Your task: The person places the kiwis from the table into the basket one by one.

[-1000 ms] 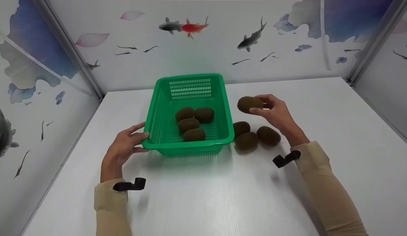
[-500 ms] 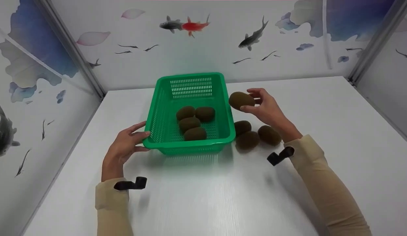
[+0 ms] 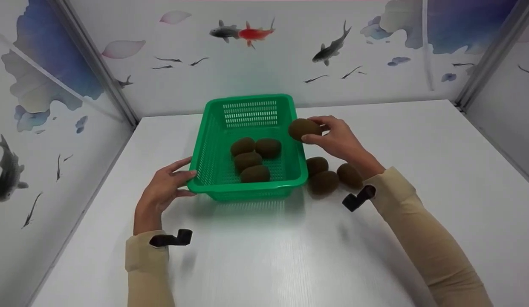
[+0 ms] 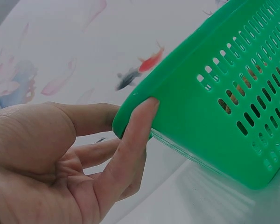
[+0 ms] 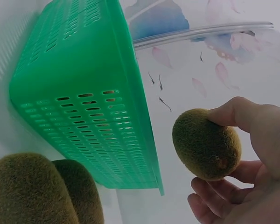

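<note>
A green plastic basket (image 3: 247, 187) stands on the white table, with several kiwifruit (image 3: 248, 162) lying inside it. My left hand (image 3: 164, 187) pinches the basket's left rim near the front corner; the left wrist view shows thumb and fingers (image 4: 130, 144) on either side of the rim. My right hand (image 3: 339, 138) holds another kiwifruit (image 3: 304, 129) between thumb and fingers. That fruit is raised over the basket's right rim in the head view. In the right wrist view the held kiwifruit (image 5: 206, 144) appears beside the basket wall, gripped at one end.
Three more kiwifruit (image 3: 323, 183) lie on the table (image 3: 247, 256) against the basket's right side, one partly behind the right wrist. White panels (image 3: 264, 64) printed with fish and petals rise at the back and sides. Each wrist bears a small black camera (image 3: 170, 239).
My right hand has carried the kiwifruit leftward and slightly up, from beside the basket to its right rim. The left hand keeps its grip on the rim.
</note>
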Demonstrator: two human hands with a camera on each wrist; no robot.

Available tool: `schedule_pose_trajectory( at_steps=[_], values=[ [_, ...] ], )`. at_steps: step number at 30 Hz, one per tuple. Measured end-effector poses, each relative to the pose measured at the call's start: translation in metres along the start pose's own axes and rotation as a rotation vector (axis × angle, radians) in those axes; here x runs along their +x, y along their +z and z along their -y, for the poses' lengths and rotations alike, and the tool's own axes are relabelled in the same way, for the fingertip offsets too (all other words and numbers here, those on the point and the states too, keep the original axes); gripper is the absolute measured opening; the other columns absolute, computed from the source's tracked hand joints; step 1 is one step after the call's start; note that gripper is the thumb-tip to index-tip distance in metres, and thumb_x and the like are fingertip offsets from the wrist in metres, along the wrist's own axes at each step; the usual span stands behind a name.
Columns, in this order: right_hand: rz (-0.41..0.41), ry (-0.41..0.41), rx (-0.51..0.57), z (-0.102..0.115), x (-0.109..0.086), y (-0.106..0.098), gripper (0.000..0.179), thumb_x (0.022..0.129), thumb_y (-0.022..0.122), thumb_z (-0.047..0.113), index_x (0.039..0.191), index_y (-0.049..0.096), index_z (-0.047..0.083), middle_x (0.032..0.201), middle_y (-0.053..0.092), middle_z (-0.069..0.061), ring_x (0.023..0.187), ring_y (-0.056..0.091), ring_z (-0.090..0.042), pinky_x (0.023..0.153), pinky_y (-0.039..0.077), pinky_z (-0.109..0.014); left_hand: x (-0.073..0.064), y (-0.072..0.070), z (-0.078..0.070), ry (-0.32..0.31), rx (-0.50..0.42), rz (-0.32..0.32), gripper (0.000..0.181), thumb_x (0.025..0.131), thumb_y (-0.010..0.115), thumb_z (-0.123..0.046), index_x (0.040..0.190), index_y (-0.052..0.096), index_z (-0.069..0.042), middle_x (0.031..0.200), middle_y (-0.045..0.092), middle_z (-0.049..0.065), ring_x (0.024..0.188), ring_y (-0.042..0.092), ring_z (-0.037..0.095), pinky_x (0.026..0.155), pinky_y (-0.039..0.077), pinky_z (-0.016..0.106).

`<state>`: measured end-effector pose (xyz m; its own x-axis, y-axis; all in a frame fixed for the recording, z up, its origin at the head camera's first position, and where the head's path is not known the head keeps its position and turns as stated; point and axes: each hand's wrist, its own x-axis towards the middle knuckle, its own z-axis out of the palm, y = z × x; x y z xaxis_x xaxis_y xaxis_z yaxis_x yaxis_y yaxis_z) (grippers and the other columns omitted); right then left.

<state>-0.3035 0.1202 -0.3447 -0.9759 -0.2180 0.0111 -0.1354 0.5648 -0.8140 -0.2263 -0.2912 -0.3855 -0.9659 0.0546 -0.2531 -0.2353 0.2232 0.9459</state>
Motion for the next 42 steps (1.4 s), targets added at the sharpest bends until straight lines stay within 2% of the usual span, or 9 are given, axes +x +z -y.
schedule_pose_trajectory(
  at_steps=[6, 11, 21, 24, 27, 30, 32, 36, 42],
  values=[
    [0.047, -0.005, -0.039, 0.007, 0.005, 0.004, 0.056, 0.093, 0.07, 0.029, 0.143, 0.052, 0.012, 0.135, 0.057, -0.011, 0.123, 0.052, -0.029, 0.103, 0.052, -0.045, 0.001, 0.001, 0.0, 0.007, 0.0, -0.004, 0.066, 0.101, 0.061, -0.024, 0.159, 0.03, -0.015, 0.145, 0.053, 0.025, 0.101, 0.07, 0.01, 0.081, 0.062, 0.028],
    [0.084, 0.024, -0.055, 0.019, 0.006, 0.008, 0.057, 0.094, 0.069, 0.03, 0.143, 0.049, 0.01, 0.135, 0.057, -0.012, 0.126, 0.054, -0.029, 0.107, 0.05, -0.045, 0.001, 0.001, 0.001, 0.016, -0.006, -0.012, 0.066, 0.1, 0.062, -0.022, 0.158, 0.031, -0.014, 0.14, 0.055, 0.024, 0.098, 0.07, 0.009, 0.08, 0.062, 0.028],
    [0.157, 0.065, -0.046, 0.036, 0.016, 0.016, 0.057, 0.096, 0.067, 0.028, 0.145, 0.047, 0.006, 0.135, 0.056, -0.014, 0.12, 0.057, -0.029, 0.107, 0.051, -0.045, 0.001, 0.0, 0.0, 0.004, -0.003, -0.009, 0.067, 0.101, 0.061, -0.024, 0.159, 0.03, -0.015, 0.146, 0.052, 0.024, 0.101, 0.069, 0.011, 0.082, 0.062, 0.028],
    [0.167, 0.054, -0.075, 0.04, 0.018, 0.021, 0.051, 0.097, 0.065, 0.029, 0.14, 0.052, 0.006, 0.127, 0.06, -0.014, 0.111, 0.06, -0.027, 0.102, 0.054, -0.042, 0.002, 0.0, 0.0, 0.006, -0.001, -0.006, 0.066, 0.101, 0.061, -0.024, 0.159, 0.03, -0.016, 0.146, 0.052, 0.024, 0.102, 0.069, 0.011, 0.082, 0.062, 0.029],
    [0.172, 0.04, -0.116, 0.043, 0.02, 0.028, 0.037, 0.097, 0.064, 0.029, 0.127, 0.061, 0.006, 0.11, 0.062, -0.011, 0.097, 0.06, -0.024, 0.091, 0.058, -0.036, 0.002, -0.001, 0.0, 0.005, 0.0, -0.002, 0.066, 0.101, 0.061, -0.024, 0.159, 0.03, -0.016, 0.146, 0.052, 0.024, 0.103, 0.069, 0.011, 0.083, 0.062, 0.029],
    [0.179, 0.031, -0.158, 0.045, 0.022, 0.035, 0.027, 0.097, 0.064, 0.03, 0.113, 0.065, 0.008, 0.095, 0.059, -0.007, 0.088, 0.058, -0.021, 0.082, 0.055, -0.031, 0.002, -0.002, 0.001, 0.005, -0.002, -0.001, 0.066, 0.101, 0.061, -0.025, 0.159, 0.03, -0.016, 0.147, 0.052, 0.024, 0.104, 0.069, 0.012, 0.083, 0.062, 0.029],
    [0.192, 0.03, -0.174, 0.046, 0.023, 0.04, 0.026, 0.097, 0.065, 0.031, 0.11, 0.064, 0.008, 0.092, 0.058, -0.007, 0.087, 0.057, -0.021, 0.081, 0.054, -0.032, 0.002, -0.002, 0.001, 0.005, 0.001, -0.004, 0.066, 0.101, 0.061, -0.025, 0.159, 0.029, -0.016, 0.147, 0.052, 0.023, 0.104, 0.069, 0.012, 0.084, 0.061, 0.029],
    [0.211, 0.044, -0.199, 0.05, 0.024, 0.045, 0.033, 0.097, 0.066, 0.032, 0.118, 0.061, 0.007, 0.101, 0.06, -0.009, 0.093, 0.057, -0.024, 0.087, 0.054, -0.037, 0.003, -0.001, 0.001, 0.014, 0.002, -0.003, 0.067, 0.101, 0.061, -0.025, 0.159, 0.03, -0.015, 0.144, 0.054, 0.023, 0.102, 0.069, 0.011, 0.083, 0.062, 0.029],
    [0.257, 0.074, -0.23, 0.053, 0.026, 0.052, 0.055, 0.098, 0.065, 0.032, 0.14, 0.048, 0.001, 0.134, 0.057, -0.017, 0.114, 0.056, -0.029, 0.105, 0.051, -0.048, 0.003, 0.0, 0.003, 0.032, -0.01, -0.001, 0.064, 0.101, 0.061, -0.022, 0.158, 0.031, -0.013, 0.137, 0.059, 0.022, 0.098, 0.07, 0.009, 0.08, 0.062, 0.029]
  ],
)
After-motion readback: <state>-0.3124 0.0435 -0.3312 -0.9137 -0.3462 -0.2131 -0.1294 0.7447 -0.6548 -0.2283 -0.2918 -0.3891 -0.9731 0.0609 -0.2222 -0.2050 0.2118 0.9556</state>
